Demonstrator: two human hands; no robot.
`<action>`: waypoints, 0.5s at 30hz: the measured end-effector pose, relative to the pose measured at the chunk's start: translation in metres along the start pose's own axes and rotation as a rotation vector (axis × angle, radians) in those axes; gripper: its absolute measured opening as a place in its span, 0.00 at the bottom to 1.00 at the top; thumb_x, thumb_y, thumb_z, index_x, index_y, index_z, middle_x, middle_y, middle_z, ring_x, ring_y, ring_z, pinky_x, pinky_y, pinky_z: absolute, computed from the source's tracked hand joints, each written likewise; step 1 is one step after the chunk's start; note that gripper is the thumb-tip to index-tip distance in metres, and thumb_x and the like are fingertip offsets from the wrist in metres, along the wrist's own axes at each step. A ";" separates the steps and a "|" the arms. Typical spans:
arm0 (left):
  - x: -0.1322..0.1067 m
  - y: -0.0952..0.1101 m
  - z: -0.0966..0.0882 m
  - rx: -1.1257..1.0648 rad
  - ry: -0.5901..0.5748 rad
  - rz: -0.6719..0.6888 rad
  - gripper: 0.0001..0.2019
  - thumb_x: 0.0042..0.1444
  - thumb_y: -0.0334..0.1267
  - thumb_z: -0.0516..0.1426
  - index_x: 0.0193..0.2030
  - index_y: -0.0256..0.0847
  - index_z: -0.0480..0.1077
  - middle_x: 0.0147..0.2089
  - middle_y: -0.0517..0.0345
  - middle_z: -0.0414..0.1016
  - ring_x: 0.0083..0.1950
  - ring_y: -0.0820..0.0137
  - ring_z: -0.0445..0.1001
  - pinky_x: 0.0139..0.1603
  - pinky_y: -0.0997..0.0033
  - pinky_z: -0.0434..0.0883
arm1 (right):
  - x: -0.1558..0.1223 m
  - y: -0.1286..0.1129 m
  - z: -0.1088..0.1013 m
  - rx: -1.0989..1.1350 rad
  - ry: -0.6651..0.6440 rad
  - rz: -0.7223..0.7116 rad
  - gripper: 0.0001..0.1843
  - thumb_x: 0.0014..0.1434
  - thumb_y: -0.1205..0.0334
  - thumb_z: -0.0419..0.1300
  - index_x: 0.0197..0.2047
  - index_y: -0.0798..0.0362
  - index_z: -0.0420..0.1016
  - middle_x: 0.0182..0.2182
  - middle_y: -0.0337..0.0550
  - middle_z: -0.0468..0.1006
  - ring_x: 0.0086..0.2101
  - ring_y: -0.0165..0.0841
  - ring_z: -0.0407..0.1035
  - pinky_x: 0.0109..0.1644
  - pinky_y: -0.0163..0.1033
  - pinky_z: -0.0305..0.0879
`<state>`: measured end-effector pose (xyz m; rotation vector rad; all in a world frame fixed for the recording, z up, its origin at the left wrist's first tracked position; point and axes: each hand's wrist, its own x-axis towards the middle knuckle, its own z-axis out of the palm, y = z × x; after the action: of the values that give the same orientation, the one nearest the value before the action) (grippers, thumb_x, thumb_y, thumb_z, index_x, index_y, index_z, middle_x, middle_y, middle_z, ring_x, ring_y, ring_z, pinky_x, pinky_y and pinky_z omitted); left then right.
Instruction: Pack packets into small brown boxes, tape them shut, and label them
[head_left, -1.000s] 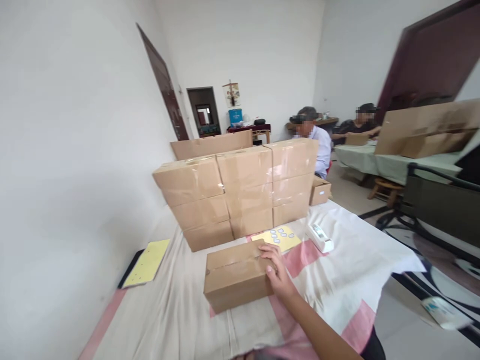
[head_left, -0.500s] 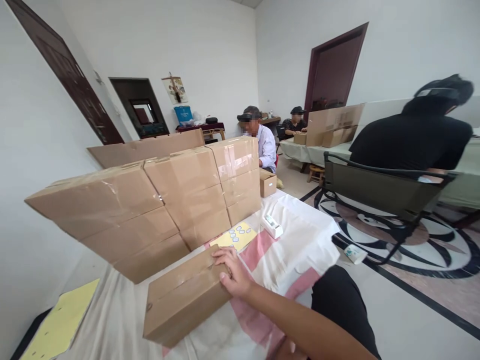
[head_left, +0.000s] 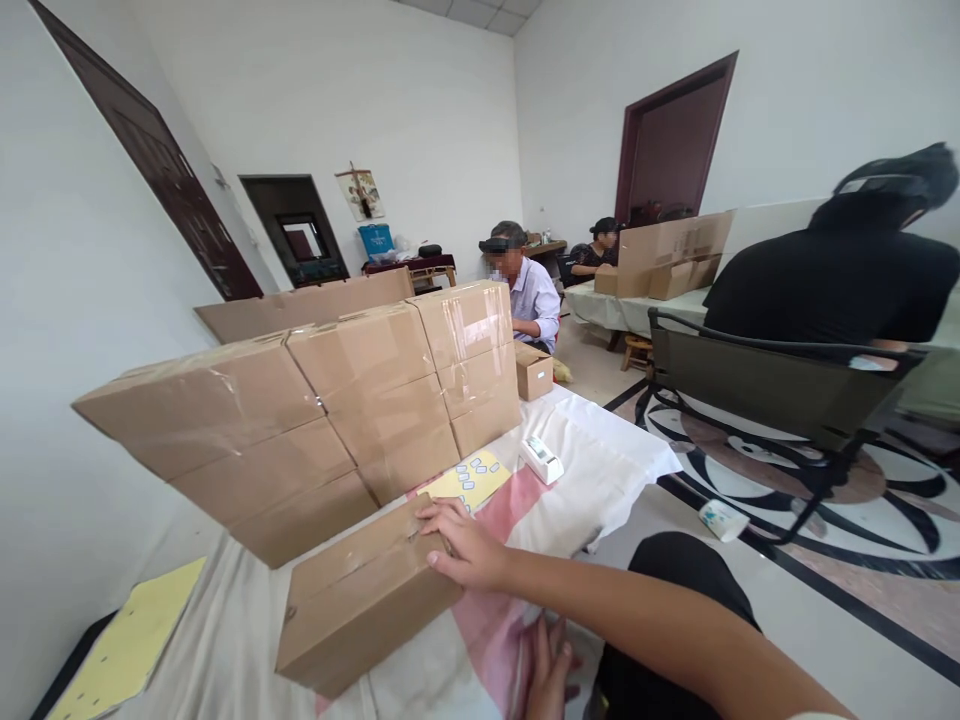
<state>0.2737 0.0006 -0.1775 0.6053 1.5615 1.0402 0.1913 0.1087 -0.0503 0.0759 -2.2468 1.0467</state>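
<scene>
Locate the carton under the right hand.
In the head view, the carton lies low, left of centre, on the tablecloth, nearer the camera than the stacked boxes, right hand on top.

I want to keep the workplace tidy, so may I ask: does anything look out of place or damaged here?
One thing: a white item with green print lies on the floor between the table and the dark chair. It looks odd there, perhaps dropped. I see no spill.

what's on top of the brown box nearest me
The right hand rests on top of the brown box, near its right end. A lengthwise seam shows along the top. The patch under the palm and fingers is covered.
</scene>
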 end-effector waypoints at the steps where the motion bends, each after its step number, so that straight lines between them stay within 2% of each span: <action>1: 0.002 -0.008 -0.003 -0.045 0.026 -0.008 0.44 0.53 0.67 0.59 0.75 0.61 0.52 0.75 0.55 0.58 0.61 0.59 0.75 0.53 0.62 0.75 | 0.000 -0.001 -0.004 0.004 -0.023 0.002 0.20 0.65 0.52 0.59 0.57 0.49 0.71 0.63 0.50 0.71 0.66 0.46 0.55 0.68 0.58 0.57; 3: 0.008 -0.024 -0.012 -0.151 0.089 -0.031 0.51 0.49 0.69 0.59 0.77 0.54 0.48 0.76 0.50 0.55 0.57 0.60 0.78 0.51 0.64 0.75 | 0.002 -0.005 -0.009 0.010 -0.042 -0.004 0.20 0.65 0.54 0.59 0.59 0.49 0.70 0.64 0.50 0.70 0.67 0.45 0.55 0.68 0.58 0.57; 6: 0.015 -0.042 -0.025 -0.166 0.149 -0.040 0.47 0.52 0.67 0.56 0.75 0.48 0.53 0.76 0.48 0.55 0.56 0.61 0.77 0.52 0.64 0.74 | 0.009 -0.010 -0.013 -0.018 -0.054 -0.036 0.20 0.65 0.55 0.59 0.59 0.48 0.71 0.62 0.51 0.72 0.66 0.45 0.56 0.68 0.57 0.58; 10: 0.004 -0.054 -0.028 0.065 0.064 0.018 0.41 0.55 0.63 0.53 0.69 0.39 0.65 0.66 0.43 0.71 0.57 0.54 0.77 0.60 0.54 0.72 | 0.018 -0.017 -0.025 -0.083 -0.109 -0.118 0.22 0.66 0.55 0.59 0.61 0.49 0.71 0.64 0.50 0.71 0.64 0.46 0.61 0.67 0.56 0.60; 12: -0.010 -0.054 -0.025 0.137 0.028 0.044 0.35 0.53 0.63 0.55 0.61 0.44 0.74 0.60 0.46 0.78 0.59 0.52 0.76 0.63 0.53 0.70 | 0.023 -0.017 -0.035 -0.113 -0.138 -0.139 0.26 0.67 0.54 0.58 0.66 0.48 0.67 0.67 0.50 0.69 0.62 0.45 0.64 0.65 0.54 0.63; 15: -0.037 -0.039 -0.028 0.267 0.019 0.195 0.25 0.57 0.61 0.55 0.55 0.54 0.79 0.57 0.54 0.80 0.62 0.55 0.75 0.66 0.56 0.68 | 0.032 -0.014 -0.051 -0.149 -0.123 -0.187 0.27 0.70 0.54 0.54 0.70 0.47 0.63 0.65 0.49 0.71 0.62 0.43 0.67 0.65 0.51 0.64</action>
<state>0.2621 -0.0575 -0.1922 0.9493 1.6972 0.9893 0.1974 0.1414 0.0017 0.2879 -2.3677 0.7924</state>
